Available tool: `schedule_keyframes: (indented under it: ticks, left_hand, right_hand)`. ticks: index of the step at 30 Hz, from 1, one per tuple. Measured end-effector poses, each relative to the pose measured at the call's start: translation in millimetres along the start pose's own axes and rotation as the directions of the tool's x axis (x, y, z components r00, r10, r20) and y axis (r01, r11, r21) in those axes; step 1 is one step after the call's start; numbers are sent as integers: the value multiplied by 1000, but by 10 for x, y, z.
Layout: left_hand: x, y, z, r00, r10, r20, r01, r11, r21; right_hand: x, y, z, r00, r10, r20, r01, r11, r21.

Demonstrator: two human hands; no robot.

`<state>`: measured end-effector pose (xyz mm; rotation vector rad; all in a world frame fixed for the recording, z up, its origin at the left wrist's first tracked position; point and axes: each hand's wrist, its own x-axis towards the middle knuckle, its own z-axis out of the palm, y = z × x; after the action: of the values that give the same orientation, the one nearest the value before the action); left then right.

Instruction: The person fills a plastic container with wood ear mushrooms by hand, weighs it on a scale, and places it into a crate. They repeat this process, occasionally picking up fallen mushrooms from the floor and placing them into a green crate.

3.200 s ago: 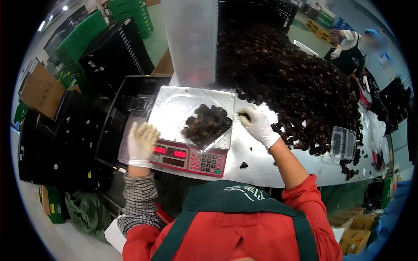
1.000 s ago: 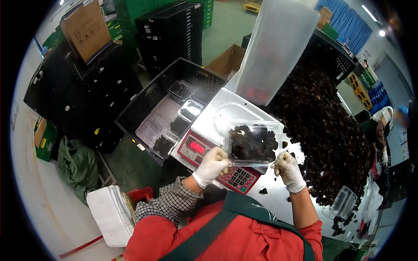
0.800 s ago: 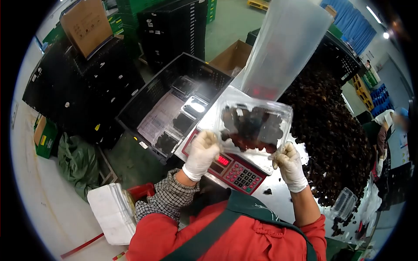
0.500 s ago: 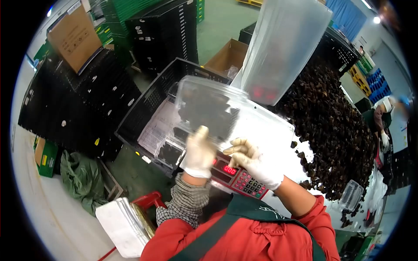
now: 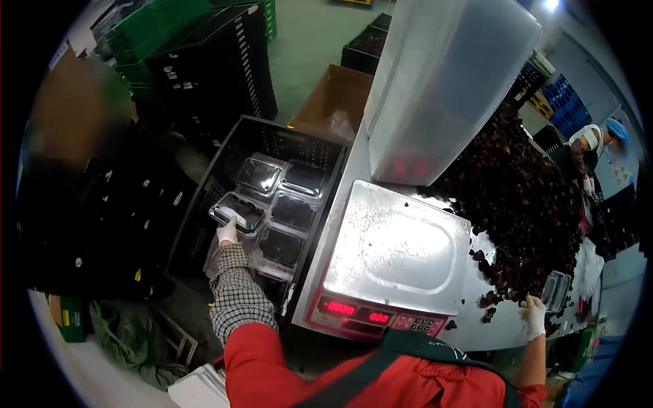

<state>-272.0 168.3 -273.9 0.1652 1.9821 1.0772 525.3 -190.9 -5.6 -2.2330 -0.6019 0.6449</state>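
My left hand (image 5: 228,232), in a white glove, grips the near edge of a clear plastic box (image 5: 238,212) with dark, crinkled pieces and a whitish strip inside. The box is slightly tilted in the black crate (image 5: 180,234), among several similar boxes (image 5: 292,209). Far to the right, my gloved right hand (image 5: 535,319) is beside the lower left edge of an empty-looking clear plastic box (image 5: 557,291). Whether its fingers hold that box or a dark piece cannot be made out. Between my hands stands a scale (image 5: 394,248) with a bare metal pan and red digits.
Tall stacked clear plastic (image 5: 435,88) stands behind the scale. A large heap of dark, crinkled pieces (image 5: 517,211) covers the table's right side. Beyond it a co-worker (image 5: 590,153) bends over. Stacked black crates (image 5: 211,75) and a cardboard box (image 5: 333,95) stand behind.
The filled box has gone from above the scale into the crate with my left hand. My right hand has moved from the scale to the empty box at right. The view has shifted.
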Motion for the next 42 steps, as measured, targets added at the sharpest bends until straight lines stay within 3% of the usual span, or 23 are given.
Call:
schedule_keyframes:
  ticks: [2, 3, 6, 9, 12, 16, 17, 18, 19, 20, 21, 22, 23, 24, 26, 28, 30, 32, 34, 35, 38, 40, 42]
  left_hand:
    - [894, -394, 85, 944, -17, 329, 6, 999, 36]
    - [427, -225, 208, 989, -10, 147, -18, 982, 190]
    - [22, -177, 393, 996, -16, 88, 0, 985, 172]
    - [87, -291, 508, 974, -33, 223, 44, 998, -47]
    - [-8, -332, 584, 926, 109, 361, -25, 973, -229]
    - [220, -423, 553, 969, 125, 212, -145, 986, 83]
    - [650, -497, 576, 939, 309, 149, -331, 932, 150]
    - [725, -370, 662, 885, 453, 107, -460, 819, 343]
    - [576, 29, 663, 826, 522, 213, -561, 724, 401]
    - [86, 480, 678, 774, 529, 347, -627, 713, 313]
    - [-190, 782, 768, 646, 651, 398, -749, 641, 166]
    - [-415, 994, 899, 504, 805, 314, -855, 516, 51]
    - [-714, 1202, 1027, 424, 857, 294, -894, 447, -14]
    - [-1015, 1428, 1097, 343, 904, 257, -926, 372, -72]
    - [-1669, 1739, 1194, 291, 881, 373, -875, 403, -270]
    - [-2564, 1888, 1221, 147, 884, 445, -848, 344, -403]
    - [-3341, 1848, 1187, 30, 845, 533, -801, 340, -493]
    - [-3974, 1690, 1066, -49, 814, 579, -816, 301, -493]
    - [-4426, 1530, 904, -124, 752, 648, -860, 245, -449]
    - [-4612, 1432, 832, -132, 728, 673, -862, 250, -440]
    - [-5048, 1089, 615, -120, 695, 709, -867, 275, -416]
    - [-5154, 795, 502, -14, 703, 711, -795, 424, -434]
    - [-5259, 508, 389, 101, 717, 690, -844, 429, -322]
  right_hand:
    - [130, 335, -339, 994, 46, -102, -53, 996, -68]
    - [110, 288, -349, 989, 76, -125, -86, 993, -83]
    - [26, 282, -444, 972, 172, -158, -189, 977, -96]
    - [-75, 135, -368, 965, 221, -143, -234, 968, -87]
    - [-90, 137, -269, 970, 225, -93, -238, 958, -162]
    - [-145, 71, -49, 989, 143, -46, -150, 956, -251]
    - [-165, 110, -12, 991, 131, -37, -136, 955, -262]
    - [-188, 185, -21, 991, 125, -38, -131, 953, -272]
    - [-123, 396, -29, 993, 119, -17, -119, 945, -306]
    - [-77, 603, -85, 993, 122, -6, -117, 933, -340]
    - [-150, 538, -39, 996, 84, 31, -59, 873, -484]
    - [-253, 518, 43, 999, 53, 1, -47, 880, -473]
    - [-418, 309, 129, 994, 111, 0, -98, 877, -471]
    - [-354, 576, 116, 999, 36, 22, -21, 871, -492]
    - [-445, 599, 149, 997, -24, 67, 57, 832, -552]
    - [-465, 617, 156, 999, 0, 45, 27, 801, -598]
    - [-328, 1055, 43, 988, -151, -34, 98, 781, -616]
    - [-215, 1070, -122, 982, -105, -159, -19, 776, -630]
    - [-5, 1105, -369, 936, -177, -306, -42, 804, -593]
    - [198, 1242, -518, 911, -243, -334, -1, 807, -591]
    - [641, 1289, -882, 884, -212, -416, -56, 837, -545]
    - [908, 1339, -1046, 889, -217, -404, -31, 851, -525]
    - [1243, 1417, -1129, 894, -245, -375, 27, 865, -502]
